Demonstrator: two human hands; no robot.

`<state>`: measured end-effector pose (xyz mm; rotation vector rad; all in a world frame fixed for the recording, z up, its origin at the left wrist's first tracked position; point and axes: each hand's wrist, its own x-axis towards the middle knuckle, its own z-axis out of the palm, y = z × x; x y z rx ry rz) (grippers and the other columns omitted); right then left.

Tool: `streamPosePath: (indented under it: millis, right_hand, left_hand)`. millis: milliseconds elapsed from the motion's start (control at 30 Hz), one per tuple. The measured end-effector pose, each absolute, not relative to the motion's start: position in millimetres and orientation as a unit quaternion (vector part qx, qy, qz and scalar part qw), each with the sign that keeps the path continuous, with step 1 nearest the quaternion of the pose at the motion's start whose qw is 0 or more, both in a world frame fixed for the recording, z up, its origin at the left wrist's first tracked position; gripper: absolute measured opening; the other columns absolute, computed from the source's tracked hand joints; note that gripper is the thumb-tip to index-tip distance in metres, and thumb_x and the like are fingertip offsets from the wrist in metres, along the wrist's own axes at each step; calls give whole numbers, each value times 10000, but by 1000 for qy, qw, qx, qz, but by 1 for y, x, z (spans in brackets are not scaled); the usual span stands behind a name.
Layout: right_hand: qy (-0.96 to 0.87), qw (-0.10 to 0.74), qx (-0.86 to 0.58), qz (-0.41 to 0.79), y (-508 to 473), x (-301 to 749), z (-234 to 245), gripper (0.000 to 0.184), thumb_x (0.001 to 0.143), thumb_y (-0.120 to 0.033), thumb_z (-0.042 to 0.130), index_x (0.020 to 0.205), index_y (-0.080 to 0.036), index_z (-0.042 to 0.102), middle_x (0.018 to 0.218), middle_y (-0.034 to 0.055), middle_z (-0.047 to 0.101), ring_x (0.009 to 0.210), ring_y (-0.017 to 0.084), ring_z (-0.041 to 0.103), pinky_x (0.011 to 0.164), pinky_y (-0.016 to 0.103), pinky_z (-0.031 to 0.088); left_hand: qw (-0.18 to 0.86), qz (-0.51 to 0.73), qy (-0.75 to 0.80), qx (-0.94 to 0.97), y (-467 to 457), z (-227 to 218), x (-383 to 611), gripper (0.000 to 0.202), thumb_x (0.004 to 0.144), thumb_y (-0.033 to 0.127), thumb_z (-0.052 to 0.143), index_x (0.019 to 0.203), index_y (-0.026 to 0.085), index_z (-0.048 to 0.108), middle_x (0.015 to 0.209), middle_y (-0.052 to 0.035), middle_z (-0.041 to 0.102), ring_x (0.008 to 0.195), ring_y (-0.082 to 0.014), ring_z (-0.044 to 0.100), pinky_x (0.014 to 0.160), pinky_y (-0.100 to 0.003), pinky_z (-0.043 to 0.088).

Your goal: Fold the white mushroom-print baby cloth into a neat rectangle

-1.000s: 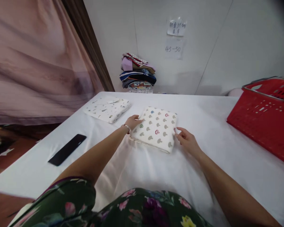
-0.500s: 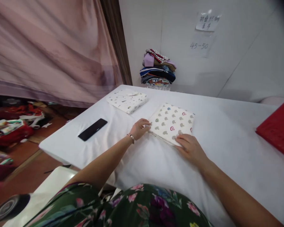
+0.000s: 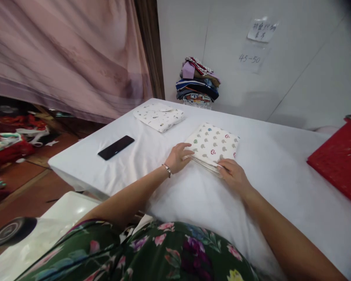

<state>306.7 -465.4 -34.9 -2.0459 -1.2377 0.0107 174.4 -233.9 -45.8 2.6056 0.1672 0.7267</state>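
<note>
A folded white cloth [image 3: 214, 141] printed with grey, red, blue and green mushroom-like shapes lies on the white-covered table [image 3: 269, 156] in front of me. At its near left corner is my left hand [image 3: 178, 157], fingers apart and fingertips touching the edge. My right hand [image 3: 234, 175] grips the near right corner between thumb and fingers. Several layers show along the cloth's near edge, between the hands. Farther back on the left lies another folded white cloth [image 3: 159, 117] with a small dark print.
A black phone [image 3: 116, 147] lies on the table's left. Behind the table a pile of folded fabrics [image 3: 197, 84] stands against the wall. A red basket [image 3: 339, 156] is at the right. A pink curtain [image 3: 76, 58] hangs on the left; a white stool [image 3: 67, 210] stands below.
The left fingers have loosened from a pinch and spread at the cloth's corner. The near edge now shows more of its layers. The view has shifted slightly.
</note>
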Motion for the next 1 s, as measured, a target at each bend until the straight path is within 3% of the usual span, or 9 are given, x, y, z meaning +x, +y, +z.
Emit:
streamPosePath:
  millis: [167,400,700,1000]
  right_hand:
    - [-507,356,-784,-34,-465,307,-37,233,830,-344,463,910,-234,652,979,44,637,949,205,556,831,355,456]
    - [-559,230,-789,-112,-465,302,-37,233,849,-327,471,978,-219,632,1002,70,629,941,224,550,811,366,442]
    - [-524,254,-804,-118,-463,301,-41,215,874,-295,412,893,-210,608,937,59,630,895,206,547,771,330,432]
    - [-568,217,-776,-169,-461,300,-41,208,875,-285,415,884,-186,598,906,66,627,860,193,544,756,318,415]
  left_hand:
    - [188,253,31,949,-243,-49,187,221,783,256,570,987,255,655,1187,-41,556,1141,-213,450,967,-392,332]
    - [210,241,35,947,-239,-47,200,148,786,243,563,887,237,671,1011,-32,634,1004,-185,528,927,-358,338]
    - [193,238,-5,952,-236,-48,192,277,761,267,598,1032,217,621,1089,-49,609,1044,-193,504,922,-339,329]
    - [86,259,-16,962,-236,-47,200,197,866,220,428,926,194,614,985,-48,638,961,-181,513,855,-345,330]
